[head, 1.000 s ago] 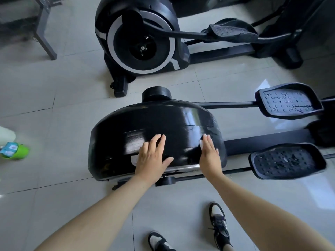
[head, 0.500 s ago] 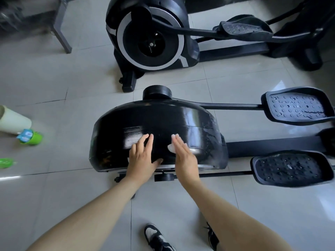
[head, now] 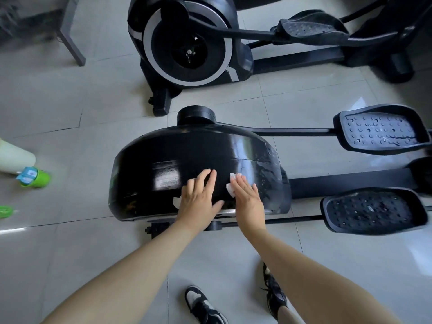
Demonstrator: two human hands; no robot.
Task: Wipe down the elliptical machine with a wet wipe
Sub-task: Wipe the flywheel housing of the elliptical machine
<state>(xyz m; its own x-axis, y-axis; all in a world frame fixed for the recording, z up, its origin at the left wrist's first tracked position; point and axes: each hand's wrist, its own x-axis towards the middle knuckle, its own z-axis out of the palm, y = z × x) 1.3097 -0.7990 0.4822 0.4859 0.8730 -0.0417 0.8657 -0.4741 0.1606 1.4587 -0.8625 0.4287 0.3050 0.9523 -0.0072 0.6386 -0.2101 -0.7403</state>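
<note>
The elliptical machine's glossy black flywheel housing [head: 194, 155] lies below me on the tiled floor, with two black pedals [head: 378, 129] to its right. My left hand [head: 198, 199] rests flat on the housing's near side, fingers spread. My right hand [head: 247, 199] presses a white wet wipe [head: 230, 187] against the housing with straight fingers; the wipe shows at the fingertips and left of the palm. A white scrap [head: 175, 202] peeks out left of my left hand. Wet streaks shine on the housing's right part.
A second black elliptical [head: 189, 43] stands behind the first. A pale canister with a green cap [head: 25, 167] lies on the floor at the left, with a green lid [head: 5, 211] nearby. A grey metal leg [head: 70, 36] is at upper left. My shoes [head: 203, 307] are below.
My right hand has slid the wipe leftwards across the housing, from its right end to close beside my left hand. My left hand stayed on the housing.
</note>
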